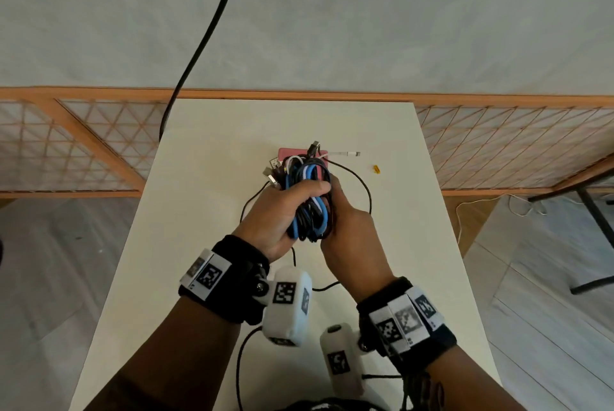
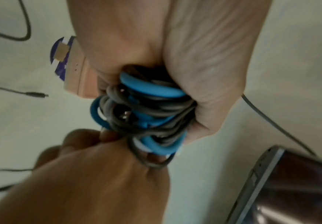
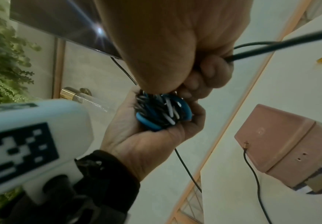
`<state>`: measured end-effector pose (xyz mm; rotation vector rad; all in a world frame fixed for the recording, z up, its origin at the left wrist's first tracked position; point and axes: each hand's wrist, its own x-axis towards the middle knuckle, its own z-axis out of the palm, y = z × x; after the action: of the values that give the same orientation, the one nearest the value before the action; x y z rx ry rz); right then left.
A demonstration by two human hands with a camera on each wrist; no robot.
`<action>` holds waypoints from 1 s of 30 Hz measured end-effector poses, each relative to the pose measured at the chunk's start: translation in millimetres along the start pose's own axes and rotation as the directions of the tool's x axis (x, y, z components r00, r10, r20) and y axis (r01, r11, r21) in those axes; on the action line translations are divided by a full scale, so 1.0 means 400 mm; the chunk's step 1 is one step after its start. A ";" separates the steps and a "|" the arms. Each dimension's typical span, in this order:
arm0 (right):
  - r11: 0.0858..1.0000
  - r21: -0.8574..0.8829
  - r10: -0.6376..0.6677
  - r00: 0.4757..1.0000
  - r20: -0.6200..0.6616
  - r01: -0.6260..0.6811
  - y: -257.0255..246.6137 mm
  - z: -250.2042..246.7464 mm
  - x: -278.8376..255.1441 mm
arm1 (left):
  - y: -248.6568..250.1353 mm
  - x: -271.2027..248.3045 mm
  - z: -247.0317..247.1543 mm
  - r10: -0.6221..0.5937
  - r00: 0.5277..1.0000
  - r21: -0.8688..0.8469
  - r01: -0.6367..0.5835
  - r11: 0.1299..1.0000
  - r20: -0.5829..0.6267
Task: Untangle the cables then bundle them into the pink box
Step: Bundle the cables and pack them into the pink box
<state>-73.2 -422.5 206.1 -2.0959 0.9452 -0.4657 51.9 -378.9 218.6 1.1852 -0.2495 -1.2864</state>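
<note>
Head view, with both wrist views. The cable bundle [image 1: 309, 198], a coil of blue, black and white leads, is held above the middle of the white tabletop [image 1: 206, 211], between the person and the pink box [image 1: 289, 155]. The left hand [image 1: 282, 214] has its fingers and thumb curled tightly round the coil; the left-wrist view shows the loops packed into the fist. The right hand [image 1: 349, 238] lies against the right side of the bundle, its fingers [image 3: 209, 72] curled and pinching a black lead [image 3: 282, 44] that runs out of the grip towards the far right.

Judged from the lie of things, most of the untangling and coiling is done: several leads are gathered into one compact coil, with plug ends sticking out at its far left. What is left is smaller but real. A thin black cable [image 1: 362, 188] trails in a loose loop on the tabletop to the right of the hands and runs back under them, so it seems not yet fully wound in. A white connector end [image 1: 349, 154] lies just right of the box; whether it belongs to the held coil cannot be told.

The box stands on the far side of the bundle, partly hidden by it. No cable can be seen inside it, and whether it is open cannot be told, so the boxing step appears not yet done. A small yellow object [image 1: 376, 169] lies further right on the tabletop.
</note>
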 end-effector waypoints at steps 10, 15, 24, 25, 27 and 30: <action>0.977 0.163 -0.164 0.974 0.154 0.139 -0.006 0.012 -0.034 | -0.001 0.020 -0.010 0.070 0.991 0.030 -0.066 0.997 -0.117; 0.978 0.207 -0.001 0.983 0.181 -0.037 0.030 0.019 -0.068 | 0.037 0.026 -0.032 0.178 0.956 -0.057 -0.196 0.979 -0.233; 0.975 0.194 -0.143 0.971 0.191 0.106 -0.015 -0.149 0.119 | 0.123 -0.056 -0.014 0.092 0.979 0.082 -0.108 0.991 0.183; 0.969 0.226 -0.153 0.955 0.254 0.095 -0.028 -0.153 0.136 | 0.129 -0.058 -0.012 0.097 0.978 0.089 -0.116 0.989 0.186; 0.917 0.398 -0.155 0.907 0.390 -0.014 -0.044 -0.140 0.141 | 0.144 -0.065 -0.015 0.134 0.970 0.090 -0.154 0.984 0.202; 0.784 0.607 -0.210 0.864 0.457 -0.130 -0.049 -0.080 0.100 | 0.160 -0.063 -0.029 0.199 0.969 0.074 -0.211 0.975 0.146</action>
<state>-56.6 -460.5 242.3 -1.4985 0.3512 -0.1834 90.0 -362.7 275.0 1.1150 -0.5228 -1.1857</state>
